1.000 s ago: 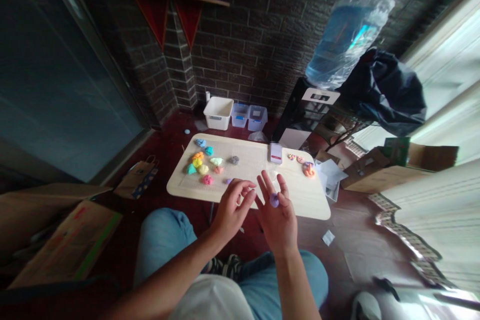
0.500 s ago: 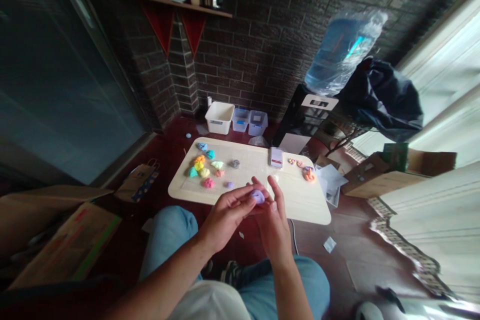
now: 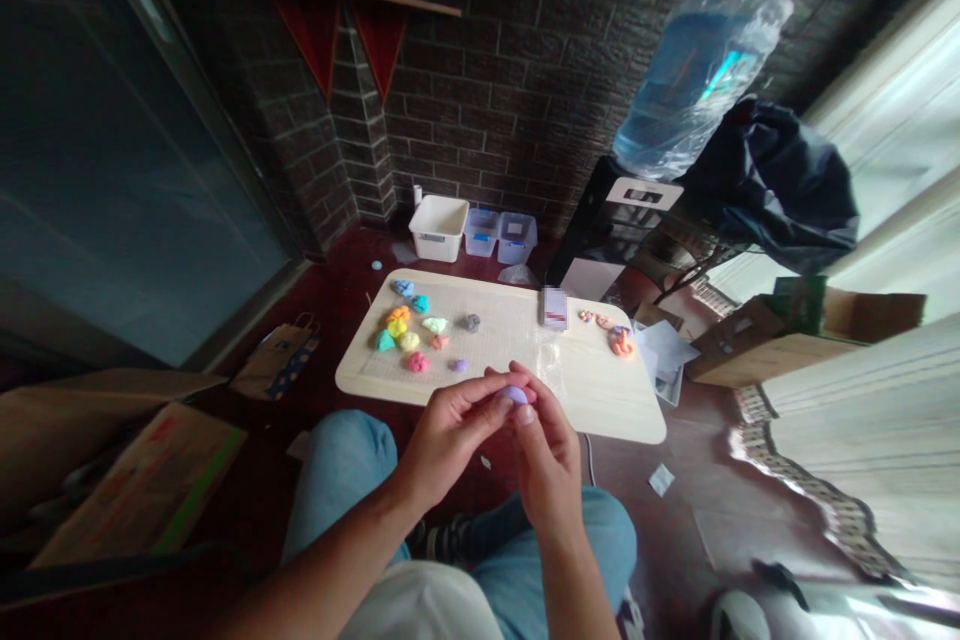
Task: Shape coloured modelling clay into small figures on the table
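A small flattened piece of purple modelling clay (image 3: 514,395) is pinched between both hands, above the near edge of the table. My left hand (image 3: 459,425) grips it from the left with thumb and fingers closed. From the right, the thumb and fingers of my right hand (image 3: 547,440) press on the same piece. Beyond the hands, on the table (image 3: 600,410), several coloured clay lumps lie to the left, among them a pink lump (image 3: 417,361), a grey lump (image 3: 472,322) and a little purple lump (image 3: 460,365).
A small box (image 3: 555,308) stands at the table's back edge. Shaped clay pieces (image 3: 621,342) lie at its right end. Behind are a white bin (image 3: 439,228), clear tubs (image 3: 516,238) and a water dispenser (image 3: 600,230). Cardboard boxes (image 3: 142,480) flank me on both sides.
My right hand's fingers, spread before, have closed in on the purple clay. The left hand keeps its pinch. My view has shifted slightly.
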`<state>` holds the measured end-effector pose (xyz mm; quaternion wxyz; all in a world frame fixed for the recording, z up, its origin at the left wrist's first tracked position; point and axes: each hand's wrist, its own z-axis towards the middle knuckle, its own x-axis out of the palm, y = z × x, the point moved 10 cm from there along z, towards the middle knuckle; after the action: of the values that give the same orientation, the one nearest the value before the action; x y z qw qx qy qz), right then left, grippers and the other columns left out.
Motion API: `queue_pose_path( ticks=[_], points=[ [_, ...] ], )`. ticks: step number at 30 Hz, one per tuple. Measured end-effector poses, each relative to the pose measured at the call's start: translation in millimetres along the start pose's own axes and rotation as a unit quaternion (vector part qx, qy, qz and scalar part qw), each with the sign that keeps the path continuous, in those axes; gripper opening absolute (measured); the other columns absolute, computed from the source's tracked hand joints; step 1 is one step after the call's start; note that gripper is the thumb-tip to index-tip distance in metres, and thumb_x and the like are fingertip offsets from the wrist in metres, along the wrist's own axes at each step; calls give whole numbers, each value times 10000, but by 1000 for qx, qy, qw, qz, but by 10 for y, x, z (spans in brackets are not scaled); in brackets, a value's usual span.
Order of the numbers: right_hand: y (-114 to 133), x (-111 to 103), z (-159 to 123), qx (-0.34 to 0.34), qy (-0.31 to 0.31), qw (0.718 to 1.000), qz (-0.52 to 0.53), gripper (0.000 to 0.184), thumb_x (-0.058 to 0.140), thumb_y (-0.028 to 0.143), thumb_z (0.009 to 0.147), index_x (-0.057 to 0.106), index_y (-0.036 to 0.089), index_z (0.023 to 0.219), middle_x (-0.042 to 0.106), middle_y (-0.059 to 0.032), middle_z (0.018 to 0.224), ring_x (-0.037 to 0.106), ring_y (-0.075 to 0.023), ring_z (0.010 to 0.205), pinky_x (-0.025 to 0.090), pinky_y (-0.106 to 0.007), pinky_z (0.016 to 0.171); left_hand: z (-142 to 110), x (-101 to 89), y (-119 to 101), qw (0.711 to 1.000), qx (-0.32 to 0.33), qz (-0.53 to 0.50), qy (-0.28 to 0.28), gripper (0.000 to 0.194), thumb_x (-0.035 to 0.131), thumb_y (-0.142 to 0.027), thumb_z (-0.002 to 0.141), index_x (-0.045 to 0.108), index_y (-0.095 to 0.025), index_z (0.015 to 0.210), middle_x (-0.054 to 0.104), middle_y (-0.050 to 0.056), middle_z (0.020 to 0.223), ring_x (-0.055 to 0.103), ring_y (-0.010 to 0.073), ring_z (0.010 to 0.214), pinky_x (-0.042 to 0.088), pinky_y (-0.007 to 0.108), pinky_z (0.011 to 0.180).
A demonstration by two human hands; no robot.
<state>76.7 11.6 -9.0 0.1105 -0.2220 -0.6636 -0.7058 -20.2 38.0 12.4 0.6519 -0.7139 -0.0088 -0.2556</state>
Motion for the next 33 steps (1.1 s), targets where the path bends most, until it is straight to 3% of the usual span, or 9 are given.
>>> queue_pose_path(
  ticks=[7,12,16,18,22,25,27,29,33],
  points=[
    [95,-153,-5,-23,-93,993,-61,336,691,374,864,689,300,1192,719,-25,1161,651,-189,1089,522,-314,955,-61,72,-97,999,0,-3,51,375,615,-375,917,659,-261,1271,640,74,1360,544,277,1313,345,458,1175],
    [87,-100,25,-8,-62,997,-48,327,706,378,858,686,280,1169,722,-34,1109,659,-172,1017,526,-278,904,-17,15,-47,999,-4,5,34,356,679,-323,878,689,-259,1227,679,67,1308,577,267,1275,381,444,1151],
    [69,-71,43,25,-25,999,4,353,634,483,890,694,261,1158,729,-54,1085,677,-181,944,543,-288,830,60,45,-26,993,-22,-110,38,291,714,-304,845,743,-221,1123,747,85,1169,675,246,1111,523,384,987],
    [106,-86,67,23,-25,999,2,377,575,520,914,697,254,1152,724,-68,1129,675,-199,997,539,-312,845,97,70,-12,985,-42,-161,41,262,726,-288,828,759,-201,1072,767,91,1092,708,234,1012,557,359,900],
    [418,-150,166,-85,-77,987,-112,355,512,498,953,689,287,1177,663,-47,1301,590,-219,1217,431,-388,1054,94,144,101,982,-84,-162,52,255,691,-232,842,755,-183,1084,768,89,1072,700,219,1018,507,359,968],
    [583,-24,284,-141,-60,966,-210,336,524,452,956,667,308,1224,605,-24,1393,480,-224,1355,275,-437,1184,33,215,208,985,-96,-129,65,302,709,-241,832,741,-196,1129,750,82,1142,647,249,1143,439,384,1057],
    [547,114,359,-134,-13,962,-238,324,565,417,941,665,314,1231,547,-16,1463,418,-237,1413,226,-470,1211,27,220,202,984,-81,-150,59,346,702,-333,845,721,-233,1175,712,65,1239,590,264,1236,403,395,1098],
    [460,238,368,-125,25,961,-245,336,559,376,951,640,330,1275,456,2,1537,355,-238,1457,206,-482,1225,67,199,164,976,-70,-198,52,431,592,-504,892,674,-277,1250,655,46,1338,522,263,1319,376,399,1128],
    [340,505,182,-167,73,944,-275,456,418,305,1017,418,380,1467,294,54,1615,201,-205,1517,132,-476,1253,224,164,160,952,-75,-295,41,618,374,-660,921,581,-280,1361,573,48,1437,377,247,1441,286,416,1195]
  ],
)
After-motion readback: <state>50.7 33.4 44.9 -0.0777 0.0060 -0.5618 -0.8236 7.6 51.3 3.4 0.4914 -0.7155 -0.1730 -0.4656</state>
